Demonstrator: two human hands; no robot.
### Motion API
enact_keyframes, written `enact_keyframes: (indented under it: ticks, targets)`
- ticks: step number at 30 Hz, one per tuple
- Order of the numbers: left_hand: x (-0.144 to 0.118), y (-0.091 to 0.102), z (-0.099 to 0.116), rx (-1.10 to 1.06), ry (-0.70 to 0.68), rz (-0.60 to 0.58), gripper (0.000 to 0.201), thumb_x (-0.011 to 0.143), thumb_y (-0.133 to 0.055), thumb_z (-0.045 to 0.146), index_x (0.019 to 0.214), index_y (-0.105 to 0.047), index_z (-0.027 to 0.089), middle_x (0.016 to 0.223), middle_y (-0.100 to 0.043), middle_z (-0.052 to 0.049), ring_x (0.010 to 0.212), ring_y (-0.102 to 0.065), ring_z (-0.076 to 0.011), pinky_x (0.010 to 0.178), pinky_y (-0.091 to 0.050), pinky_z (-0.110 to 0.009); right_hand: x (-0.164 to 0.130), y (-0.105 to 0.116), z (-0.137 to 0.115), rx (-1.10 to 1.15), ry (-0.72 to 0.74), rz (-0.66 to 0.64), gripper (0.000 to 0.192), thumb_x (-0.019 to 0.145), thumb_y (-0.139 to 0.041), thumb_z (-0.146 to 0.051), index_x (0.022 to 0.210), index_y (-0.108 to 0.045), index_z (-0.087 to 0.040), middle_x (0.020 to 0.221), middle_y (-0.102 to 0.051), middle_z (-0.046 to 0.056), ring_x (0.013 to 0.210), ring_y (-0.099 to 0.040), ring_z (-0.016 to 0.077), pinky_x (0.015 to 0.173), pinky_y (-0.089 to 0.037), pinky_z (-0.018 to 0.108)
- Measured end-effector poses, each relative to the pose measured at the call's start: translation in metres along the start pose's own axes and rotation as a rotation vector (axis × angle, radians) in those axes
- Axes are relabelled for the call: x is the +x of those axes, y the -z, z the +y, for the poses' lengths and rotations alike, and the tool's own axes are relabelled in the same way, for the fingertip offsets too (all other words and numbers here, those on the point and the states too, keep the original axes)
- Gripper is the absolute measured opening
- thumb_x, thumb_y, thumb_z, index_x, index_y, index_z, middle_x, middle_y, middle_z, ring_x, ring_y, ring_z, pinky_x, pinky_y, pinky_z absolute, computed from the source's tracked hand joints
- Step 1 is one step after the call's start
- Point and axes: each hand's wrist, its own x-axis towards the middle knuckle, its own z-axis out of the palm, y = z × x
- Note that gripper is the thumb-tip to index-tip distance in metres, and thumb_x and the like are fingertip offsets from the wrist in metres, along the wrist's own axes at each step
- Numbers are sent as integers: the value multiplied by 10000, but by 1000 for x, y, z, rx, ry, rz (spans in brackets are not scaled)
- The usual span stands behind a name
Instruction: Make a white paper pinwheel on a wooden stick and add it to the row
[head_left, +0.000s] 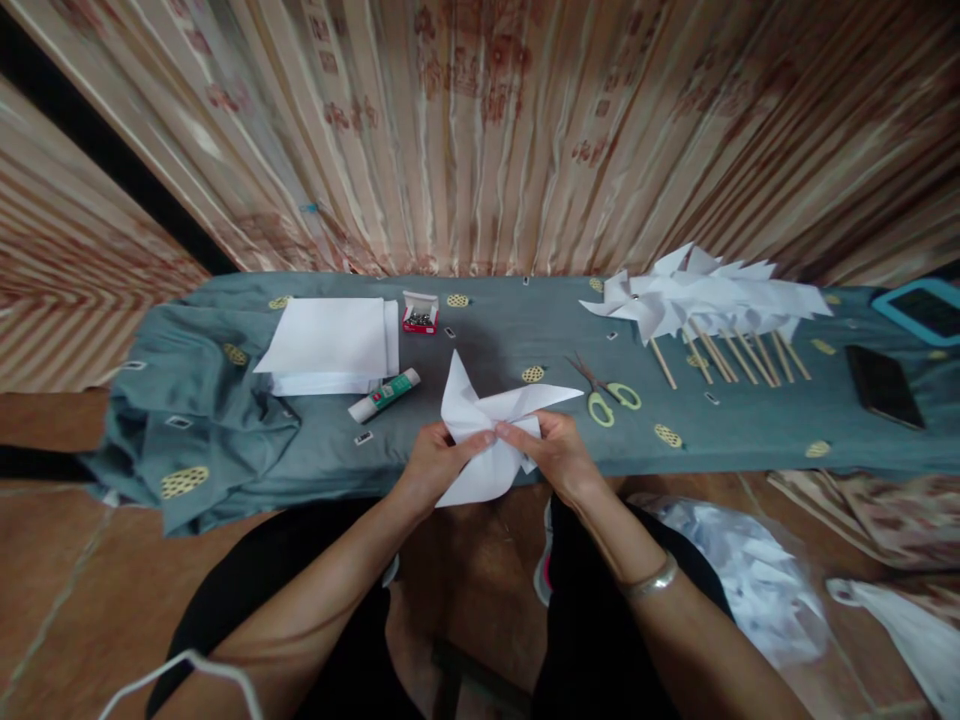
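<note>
A white paper pinwheel shape [487, 425] with folded pointed flaps is held over the front edge of a low table covered in grey-green cloth [300, 450]. My left hand [431, 462] grips its left side, thumb pressing toward the middle. My right hand [559, 455] pinches the folded flaps at the centre from the right. A glue stick [384, 395] lies just left of the paper, and green-handled scissors [609, 393] lie to its right.
A stack of white paper sheets [330, 343] and a small red box of pins [420, 313] sit at the back left. Finished white pinwheels on wooden sticks [705, 310] lie at the right, with a dark phone [885, 385] and a blue-edged tablet [926, 308]. A plastic bag of paper scraps [750, 575] lies on the floor.
</note>
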Motion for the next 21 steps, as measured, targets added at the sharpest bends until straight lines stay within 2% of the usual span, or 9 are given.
enact_keyframes:
  ticks: [8,15,18,21]
  targets:
    - [-3,1,-8,-83,60,-37,314,428,-863,281,647,-721,107,569,-702,-29,474,-577,-121,477,-421,-225,-3,2,2,-15,2,7,388,484,-793,-469,601,-616,-143,532,-570,-29,459,-428,74,433,-342,217]
    - [-21,-3,-4,-233,122,-239,331,552,-817,279,787,-734,61,682,-740,-97,557,-633,-164,587,-481,-271,-7,13,-2,37,-38,-36,408,443,-824,-438,665,-661,-137,615,-663,-6,514,-537,100,504,-430,227]
    - [-29,-1,-6,-244,134,-226,296,654,-754,277,851,-729,58,740,-748,-111,626,-665,-190,642,-504,-285,-9,18,-4,70,-42,-88,402,457,-832,-418,704,-682,-140,669,-696,6,541,-577,115,536,-463,239]
    - [-38,6,-9,-279,130,-180,248,759,-657,306,819,-724,75,808,-750,-120,692,-678,-199,673,-519,-284,-11,22,-5,113,-43,-135,375,477,-837,-393,718,-695,-144,681,-708,6,554,-596,119,562,-478,241]
